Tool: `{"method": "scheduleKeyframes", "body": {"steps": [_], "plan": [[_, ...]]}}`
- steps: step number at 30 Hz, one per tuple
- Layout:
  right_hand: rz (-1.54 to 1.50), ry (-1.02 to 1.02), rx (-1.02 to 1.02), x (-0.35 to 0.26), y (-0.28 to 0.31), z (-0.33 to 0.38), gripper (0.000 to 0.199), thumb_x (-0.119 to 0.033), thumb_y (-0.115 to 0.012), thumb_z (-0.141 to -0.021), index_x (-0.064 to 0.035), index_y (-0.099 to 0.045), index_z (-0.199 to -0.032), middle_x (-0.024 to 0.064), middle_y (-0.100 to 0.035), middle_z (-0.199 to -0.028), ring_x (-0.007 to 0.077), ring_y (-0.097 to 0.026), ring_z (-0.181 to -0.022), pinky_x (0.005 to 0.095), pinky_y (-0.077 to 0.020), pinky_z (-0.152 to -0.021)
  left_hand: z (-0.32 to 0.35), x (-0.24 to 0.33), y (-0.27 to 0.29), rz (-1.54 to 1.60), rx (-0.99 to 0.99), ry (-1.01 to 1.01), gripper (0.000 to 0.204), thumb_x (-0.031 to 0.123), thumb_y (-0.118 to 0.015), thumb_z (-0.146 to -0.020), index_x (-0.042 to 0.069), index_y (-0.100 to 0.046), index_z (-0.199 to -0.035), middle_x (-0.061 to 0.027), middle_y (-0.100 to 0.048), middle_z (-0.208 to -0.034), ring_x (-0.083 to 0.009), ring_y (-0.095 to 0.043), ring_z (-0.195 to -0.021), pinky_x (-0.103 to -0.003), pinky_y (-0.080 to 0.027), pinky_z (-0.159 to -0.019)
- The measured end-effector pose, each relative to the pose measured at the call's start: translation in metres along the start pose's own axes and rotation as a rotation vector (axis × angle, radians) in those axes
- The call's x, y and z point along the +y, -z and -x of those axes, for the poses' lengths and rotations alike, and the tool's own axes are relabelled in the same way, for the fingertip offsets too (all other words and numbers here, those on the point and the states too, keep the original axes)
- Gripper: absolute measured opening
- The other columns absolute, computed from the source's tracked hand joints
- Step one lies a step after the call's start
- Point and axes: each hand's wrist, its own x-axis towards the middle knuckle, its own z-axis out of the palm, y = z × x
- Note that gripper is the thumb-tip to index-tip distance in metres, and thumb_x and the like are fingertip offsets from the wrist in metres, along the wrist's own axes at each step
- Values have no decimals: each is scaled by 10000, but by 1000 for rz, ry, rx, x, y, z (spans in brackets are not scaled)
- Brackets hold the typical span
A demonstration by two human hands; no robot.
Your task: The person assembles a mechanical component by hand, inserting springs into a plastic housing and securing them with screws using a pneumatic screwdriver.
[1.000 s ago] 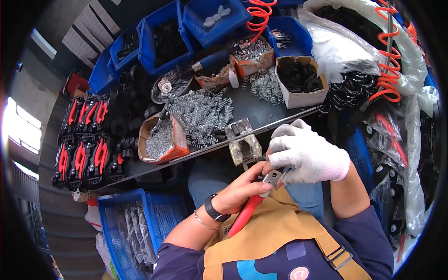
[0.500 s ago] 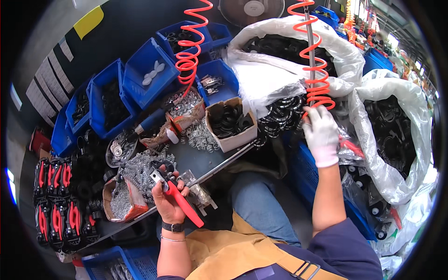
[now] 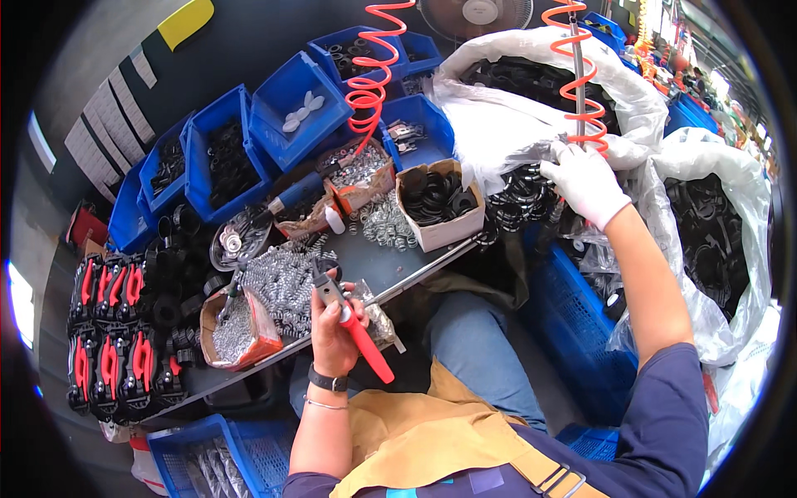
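My left hand (image 3: 334, 336) is closed round a red-handled hand tool (image 3: 365, 344), held upright with its grey metal head above my thumb. The red handle slants down to the right. My right hand (image 3: 588, 184), in a white glove, is raised at the lower end of a red coiled hose (image 3: 584, 91) on the right. Its fingers are curled; what they hold is hidden behind the glove. Just left of the glove lies a heap of shiny black curved parts (image 3: 519, 197). Under my left hand is the bench's front edge, beside a pile of metal springs (image 3: 286, 278).
Blue bins (image 3: 286, 104) of small parts line the back. A cardboard box of black rings (image 3: 452, 228) and another of small metal parts (image 3: 241, 328) stand on the bench. Red-and-black assemblies (image 3: 108, 369) are stacked left. White plastic sacks (image 3: 747, 178) and a blue crate (image 3: 573, 324) stand right.
The whole view has shifted a little. My right hand has risen toward the hose, whose coils hang less low. My left hand keeps the red-handled tool, now turned more upright.
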Motion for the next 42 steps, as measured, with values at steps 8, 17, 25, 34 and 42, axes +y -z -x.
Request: {"method": "scheduleKeyframes", "body": {"steps": [8, 17, 25, 34, 42], "plan": [[-160, -178, -401, -21, 112, 28, 275, -293, -752, -740, -62, -685, -874, 137, -586, -1015, 307, -590, -1005, 422, -475, -832, 8, 2, 9, -41, 5, -46, 616, 222, -642, -878, 94, -365, -1413, -105, -525, -1141, -169, -580, -794, -308, -507, -637], [41, -848, -273, -62, 26, 48, 232, -225, -466, -963, -119, -599, -1120, 136, -636, -934, 320, -661, -821, 442, -539, -725, -1, -3, -13, -74, -54, 12, 575, 229, -599, -893, 93, -373, -1404, -119, -533, -1133, -159, -582, -776, -292, -502, -636], [-113, -910, 160, -29, 205, 250, 252, 10, -591, -857, -4, -676, -1093, 131, -649, -997, 242, -622, -905, 347, -475, -848, 15, 6, -19, -4, 39, 45, 546, 96, -567, -902, 122, -333, -1395, -113, -538, -1194, -161, -592, -777, -276, -516, -618], [-630, -707, 376, -88, 148, 230, 247, -265, -676, -900, -23, -628, -892, 59, -505, -846, 187, -495, -787, 299, -384, -703, 27, 15, -56, 153, 8, 142, 435, 127, -586, -900, 116, -435, -1307, -150, -558, -1207, -172, -610, -793, -311, -529, -631], [-202, -270, 496, -97, 137, 151, 211, -246, -638, -922, -35, -652, -920, 100, -555, -880, 297, -532, -847, 426, -416, -820, 54, 60, -18, -532, 232, -271, 541, 145, -720, -807, 39, -479, -1279, -141, -551, -1139, -220, -576, -942, -363, -503, -818]]}}
